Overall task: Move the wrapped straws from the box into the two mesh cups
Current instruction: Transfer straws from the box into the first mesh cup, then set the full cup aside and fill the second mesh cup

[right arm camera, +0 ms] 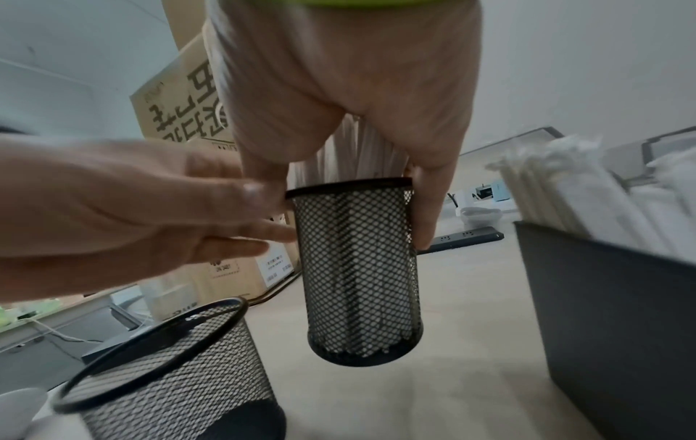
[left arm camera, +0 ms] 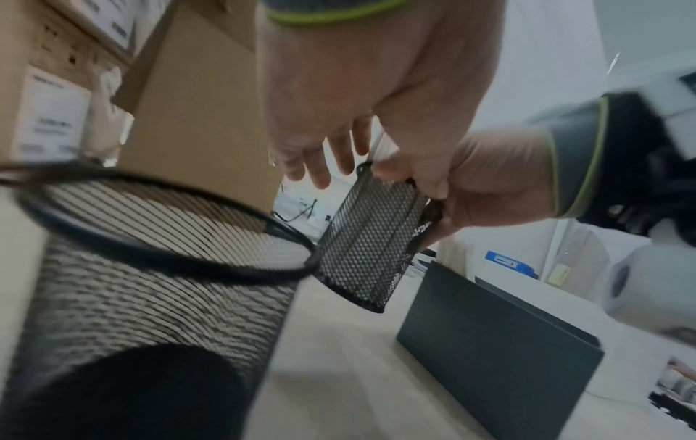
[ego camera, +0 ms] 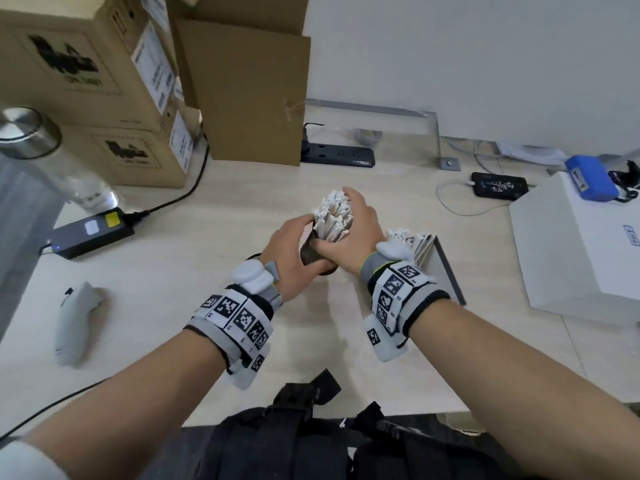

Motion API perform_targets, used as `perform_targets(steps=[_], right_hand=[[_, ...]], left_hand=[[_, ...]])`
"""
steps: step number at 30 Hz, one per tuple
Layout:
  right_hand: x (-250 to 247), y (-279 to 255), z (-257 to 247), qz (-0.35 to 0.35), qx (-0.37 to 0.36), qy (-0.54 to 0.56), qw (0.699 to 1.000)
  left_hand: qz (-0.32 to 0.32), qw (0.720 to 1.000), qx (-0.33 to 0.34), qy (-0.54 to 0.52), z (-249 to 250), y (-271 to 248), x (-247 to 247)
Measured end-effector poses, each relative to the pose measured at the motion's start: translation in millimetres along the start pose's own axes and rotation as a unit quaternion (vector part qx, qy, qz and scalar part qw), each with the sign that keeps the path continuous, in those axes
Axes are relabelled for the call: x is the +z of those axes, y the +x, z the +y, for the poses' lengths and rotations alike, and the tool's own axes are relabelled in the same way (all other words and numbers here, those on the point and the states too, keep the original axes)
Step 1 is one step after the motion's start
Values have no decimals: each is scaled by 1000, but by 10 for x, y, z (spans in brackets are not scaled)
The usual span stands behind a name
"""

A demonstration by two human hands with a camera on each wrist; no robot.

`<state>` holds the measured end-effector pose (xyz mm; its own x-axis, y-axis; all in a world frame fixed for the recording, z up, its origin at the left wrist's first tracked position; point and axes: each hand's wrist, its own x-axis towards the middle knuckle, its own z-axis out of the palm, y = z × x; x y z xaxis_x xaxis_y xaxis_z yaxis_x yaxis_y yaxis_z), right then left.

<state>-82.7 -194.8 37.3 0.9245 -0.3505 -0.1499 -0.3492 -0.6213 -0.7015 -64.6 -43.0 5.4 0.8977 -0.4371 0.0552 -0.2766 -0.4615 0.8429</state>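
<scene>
Left hand (ego camera: 289,252): fingers curled round the side of the filled mesh cup, steadying it near the middle of the surface (ego camera: 242,188).
Empty mesh cup (right arm camera: 180,375): one, standing on the surface just left of the filled one in the wrist views – nothing in it; hidden under the arms from the head view.
Filled mesh cup (right arm camera: 359,268): one, packed with wrapped straws (ego camera: 334,211) that stand well above its rim.
Right hand (ego camera: 353,237): spread over the straw bundle, fingertips reaching down the cup wall – pressing, not pinching.
Box (right arm camera: 610,312): one dark box toward the right edge, many straws left in it; too many to count.
Progress: roughly halfway, I judge; the second cup is still to fill.
</scene>
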Motion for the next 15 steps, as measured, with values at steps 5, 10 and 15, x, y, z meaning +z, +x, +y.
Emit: perform_targets(steps=[5, 10, 15], right_hand=[[302, 384, -215, 6, -11, -4, 1000], [619, 676, -366, -3, -21, -36, 999], [787, 791, -380, 1, -18, -65, 998]], left_hand=[[31, 994, 21, 99, -402, -113, -415], [-34, 989, -68, 125, -664, -329, -681], [-102, 980, -113, 125, -714, -416, -697]])
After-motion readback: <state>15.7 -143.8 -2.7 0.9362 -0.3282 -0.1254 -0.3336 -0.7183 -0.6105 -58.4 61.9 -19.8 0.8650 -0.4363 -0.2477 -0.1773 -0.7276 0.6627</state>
